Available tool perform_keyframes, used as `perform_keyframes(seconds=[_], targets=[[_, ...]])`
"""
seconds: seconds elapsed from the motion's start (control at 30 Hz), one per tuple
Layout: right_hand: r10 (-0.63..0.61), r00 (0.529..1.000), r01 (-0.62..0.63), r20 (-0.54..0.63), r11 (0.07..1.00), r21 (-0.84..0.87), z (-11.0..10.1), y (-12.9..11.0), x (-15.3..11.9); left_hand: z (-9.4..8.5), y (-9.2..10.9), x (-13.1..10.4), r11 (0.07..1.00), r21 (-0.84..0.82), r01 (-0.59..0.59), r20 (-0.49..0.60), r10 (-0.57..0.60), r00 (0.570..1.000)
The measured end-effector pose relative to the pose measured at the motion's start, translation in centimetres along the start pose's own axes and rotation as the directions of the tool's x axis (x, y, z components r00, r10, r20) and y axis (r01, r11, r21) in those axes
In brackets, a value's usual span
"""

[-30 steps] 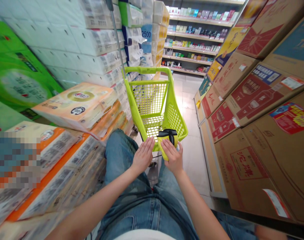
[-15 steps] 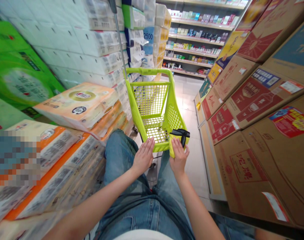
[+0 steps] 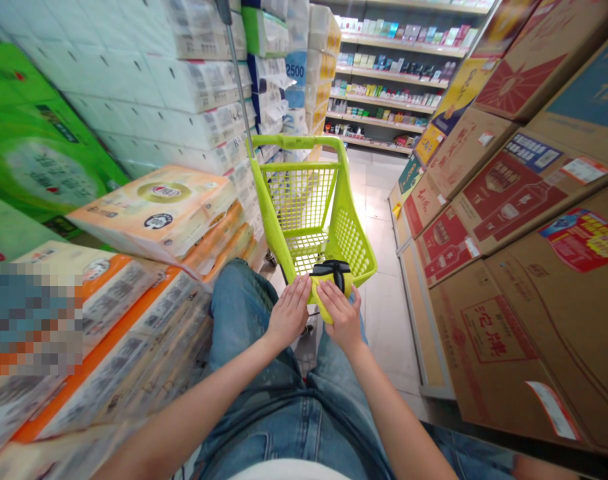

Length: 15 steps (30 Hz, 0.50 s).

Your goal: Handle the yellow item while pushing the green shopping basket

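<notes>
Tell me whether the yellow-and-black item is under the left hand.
No, the yellow-and-black item is under the right hand, whose fingers lie across its yellow part.

A supermarket aisle, stacked high on both sides.
A lime-green shopping cart (image 3: 271,223) with grid walls stands on the pale tiled floor (image 3: 379,175). Wrapped white packs (image 3: 154,73) rise in stacks on the left, with orange-and-white packs (image 3: 174,200) piled lower in front of them. Printed cardboard cartons (image 3: 539,327) line the right, up to the edge of a low plinth (image 3: 418,313), bearing small white labels (image 3: 585,169) and a red-and-yellow promotional sticker (image 3: 584,239). Across the far end, shelving (image 3: 394,78) carries close rows of small boxed goods (image 3: 414,30) along its front edges.
</notes>
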State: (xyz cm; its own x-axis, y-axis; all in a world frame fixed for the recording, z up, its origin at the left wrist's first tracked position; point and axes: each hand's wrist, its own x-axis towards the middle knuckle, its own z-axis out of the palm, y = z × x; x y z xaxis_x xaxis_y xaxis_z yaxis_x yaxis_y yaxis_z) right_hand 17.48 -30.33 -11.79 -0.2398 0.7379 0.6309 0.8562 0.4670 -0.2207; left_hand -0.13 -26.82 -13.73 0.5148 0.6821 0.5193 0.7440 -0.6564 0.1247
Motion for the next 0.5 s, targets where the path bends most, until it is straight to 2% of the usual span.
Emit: perform_keyframes(seconds=[0.13, 0.27, 0.33, 0.4, 0.5], targets=[[-0.036, 0.998, 0.035, -0.044, 0.999, -0.025, -1.4, 4.5, -0.8, 0.0, -0.2, 0.0, 1.000, 0.008, -0.019, 0.001, 0.019, 1.000], [0.051, 0.994, -0.060, -0.095, 0.994, -0.096, -3.2, 9.7, -1.7, 0.1, -0.3, -0.1, 1.000, 0.016, -0.021, -0.002, 0.021, 1.000], [0.092, 0.990, -0.104, -0.111, 0.988, -0.110, -3.7, 11.2, -1.9, 0.2, -0.2, -0.1, 1.000, 0.015, -0.016, -0.003, 0.016, 1.000], [0.133, 0.982, -0.149, -0.135, 0.982, -0.116, -3.6, 11.4, -1.9, 0.3, -0.1, 0.0, 1.000, 0.008, -0.009, -0.004, 0.009, 1.000], [0.205, 0.957, -0.235, -0.205, 0.963, -0.132, -2.4, 8.7, -1.5, 0.3, 0.2, 0.1, 1.000, -0.001, 0.007, -0.002, -0.007, 1.000]])
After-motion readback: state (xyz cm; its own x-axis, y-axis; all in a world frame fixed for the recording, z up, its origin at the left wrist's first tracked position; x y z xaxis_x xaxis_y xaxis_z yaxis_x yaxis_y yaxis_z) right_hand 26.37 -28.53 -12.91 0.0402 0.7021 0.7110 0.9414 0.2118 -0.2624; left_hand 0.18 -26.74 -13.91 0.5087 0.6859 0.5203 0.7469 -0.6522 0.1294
